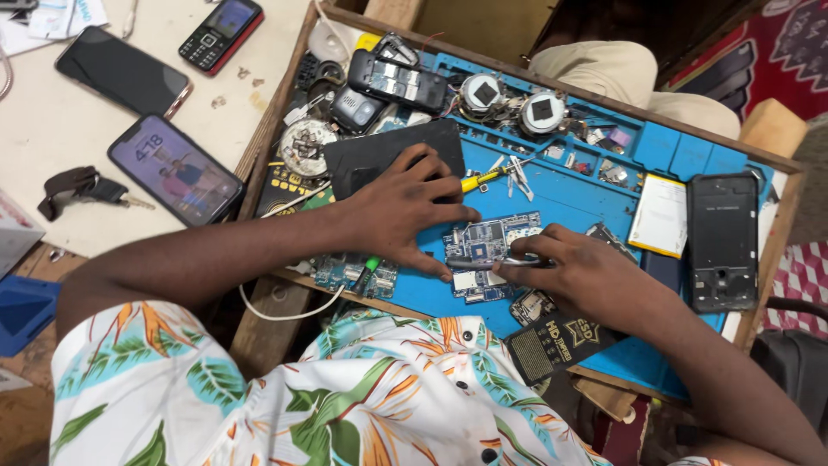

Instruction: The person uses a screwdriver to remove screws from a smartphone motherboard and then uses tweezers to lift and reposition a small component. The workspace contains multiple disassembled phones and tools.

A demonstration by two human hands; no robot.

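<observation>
A blue phone circuit board (486,244) lies on the blue repair mat (578,194). My left hand (398,207) rests on the mat with its fingers spread, the fingertips pressing beside the board's left edge. My right hand (580,269) holds metal tweezers (487,262) that point left across the board. A black phone back cover (384,154) lies under the back of my left hand.
A second circuit board (349,274) lies at the mat's near left edge. A black phone frame (723,240) and a white battery (659,215) sit at the right. Phone parts crowd the mat's far side. Smartphones (175,169), a keypad phone (221,33) and keys (82,186) lie on the white table at left.
</observation>
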